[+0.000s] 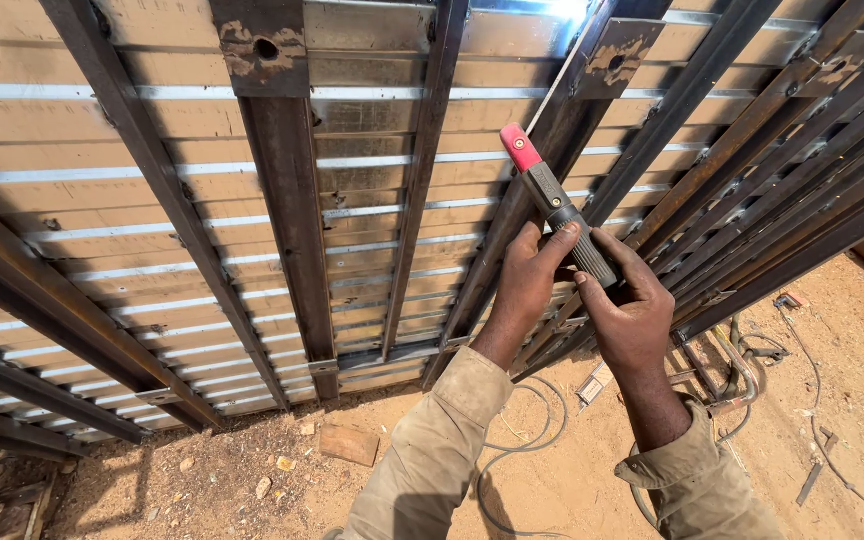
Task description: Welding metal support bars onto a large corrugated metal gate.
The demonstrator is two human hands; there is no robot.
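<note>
Fingers of the right hand [632, 310] are wrapped around the ribbed lower grip of an electrode holder [555, 198], while the left hand [530, 275] is closed on it from the other side, thumb laid across the handle. Above both hands the holder is seen slanting up and to the left, dark grey along its body, with a red tip. It is held just in front of a rusty steel gate frame [287, 210] backed by corrugated sheet [102, 130]. Grey cables [512, 455] are strewn on the sandy ground [572, 480].
</note>
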